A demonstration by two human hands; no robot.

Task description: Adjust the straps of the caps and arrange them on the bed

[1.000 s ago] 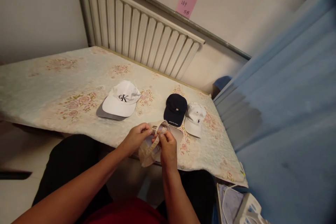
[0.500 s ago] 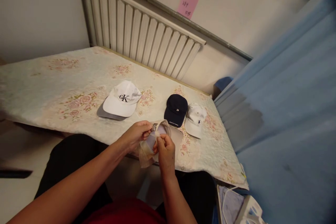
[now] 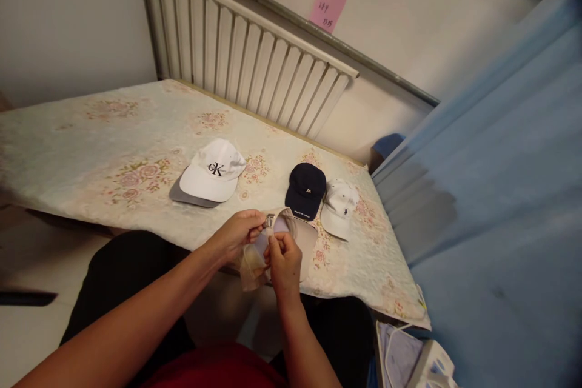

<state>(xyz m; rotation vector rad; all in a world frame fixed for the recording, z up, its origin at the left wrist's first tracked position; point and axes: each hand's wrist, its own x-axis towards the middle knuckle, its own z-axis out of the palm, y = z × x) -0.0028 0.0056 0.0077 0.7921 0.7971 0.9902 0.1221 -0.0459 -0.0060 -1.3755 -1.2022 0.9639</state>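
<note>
A beige baseball cap (image 3: 307, 253) is held between my hands at the front edge of the bed, its hollow inside turned up. My left hand (image 3: 239, 232) pinches it at the metal buckle (image 3: 268, 221) on its back strap. Close to the buckle, my right hand (image 3: 285, 260) grips the strap with thumb and fingers. Just beyond lie a navy cap (image 3: 305, 191) and, touching it, a white cap (image 3: 340, 209) with a small dark emblem. Farther left, a white cap with black letters (image 3: 213, 173) rests on a grey cap (image 3: 195, 196), of which only the brim shows.
The bed (image 3: 136, 127) has a flowered cover. Behind it a radiator (image 3: 236, 42) runs along the wall, below a pink paper note (image 3: 327, 9). A blue curtain (image 3: 491, 194) hangs on the right. A white plastic object (image 3: 431, 367) stands at the lower right.
My right hand has shifted slightly up and left along the strap, closer to the buckle. My left hand stays at the buckle, and the other caps have not moved.
</note>
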